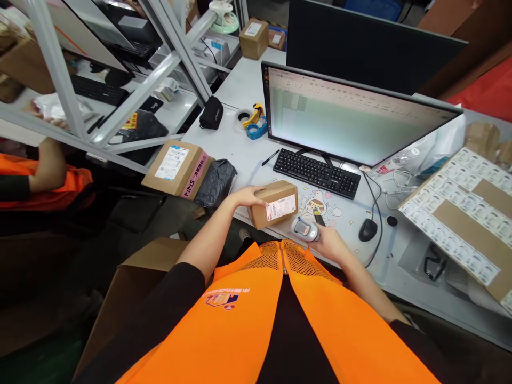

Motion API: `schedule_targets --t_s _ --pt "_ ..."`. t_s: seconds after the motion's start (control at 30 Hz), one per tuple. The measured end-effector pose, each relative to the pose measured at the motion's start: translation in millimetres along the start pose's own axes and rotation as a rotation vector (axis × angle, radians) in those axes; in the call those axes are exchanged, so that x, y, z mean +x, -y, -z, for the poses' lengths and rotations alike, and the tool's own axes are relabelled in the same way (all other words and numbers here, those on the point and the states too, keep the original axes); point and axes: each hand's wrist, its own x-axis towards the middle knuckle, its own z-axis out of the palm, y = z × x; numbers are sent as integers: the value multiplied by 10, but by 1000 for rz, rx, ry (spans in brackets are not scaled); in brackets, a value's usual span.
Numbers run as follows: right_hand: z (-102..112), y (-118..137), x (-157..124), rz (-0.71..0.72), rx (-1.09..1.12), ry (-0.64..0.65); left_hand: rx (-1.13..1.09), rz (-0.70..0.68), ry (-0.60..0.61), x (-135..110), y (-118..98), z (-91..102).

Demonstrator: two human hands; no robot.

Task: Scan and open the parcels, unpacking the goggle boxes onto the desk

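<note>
My left hand (246,197) rests on the top left of a small cardboard box (276,205), fingers curled over it, at the near edge of the grey desk (240,90). The box shows a white shipping label on its side facing me. My right hand (330,242) grips a grey handheld barcode scanner (304,229), which points at the box's label from close by on the right. I wear an orange mesh vest over black sleeves.
A monitor (352,117), black keyboard (316,172) and mouse (367,229) stand behind the box. A larger labelled box (176,168) and a black bag (216,182) lie at left. Tape rolls (254,122), label sheets (468,208) and another person's arm (44,170) are nearby.
</note>
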Motion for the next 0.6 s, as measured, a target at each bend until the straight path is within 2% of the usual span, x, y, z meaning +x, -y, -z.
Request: schedule_targets --t_s 0.1,0.2,0.6 --pt "-67 461 -55 17 -161 79 69 -12 -2 10 -68 21" --pt "-90 639 -32 -46 -267 107 126 -33 -13 13 -92 17" --pt "24 411 22 -101 -252 37 62 -1 -6 -12 14 -22"
